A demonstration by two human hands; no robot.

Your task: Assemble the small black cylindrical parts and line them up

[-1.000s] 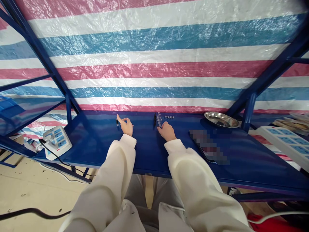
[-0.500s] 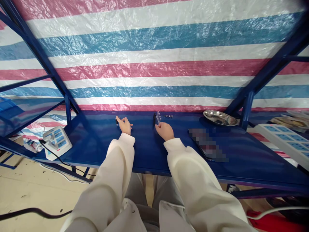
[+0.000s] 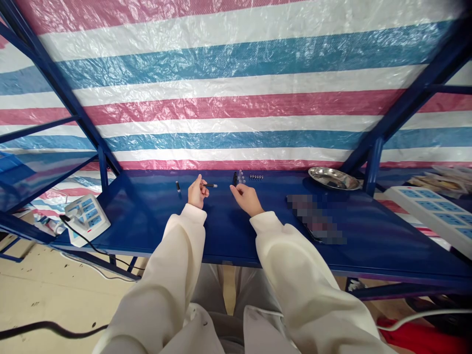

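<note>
My left hand [image 3: 197,192] is closed, pinching a slim black pen-like tube [image 3: 210,185] whose pale tip points right. A short black tube with a light band [image 3: 178,187] lies on the blue table to the left of that hand. My right hand [image 3: 248,198] has its fingers curled and the thumb toward the left; anything between the fingertips is too small to make out. Just beyond it sit a row of small black parts [image 3: 235,177] and several small clear parts [image 3: 241,176]. Several small silver pieces [image 3: 256,177] are lined up to their right.
A shiny oval metal dish [image 3: 334,179] stands at the back right of the blue table [image 3: 228,236]. A phone-like dark slab, blurred out [image 3: 313,219], lies nearer. White power strips [image 3: 88,219] flank the table, and blue frame posts rise at both sides.
My left hand has moved right, away from the short tube on the table, and now shows the pen-like tube in its fingers. My right hand has shifted slightly left and nearer to me.
</note>
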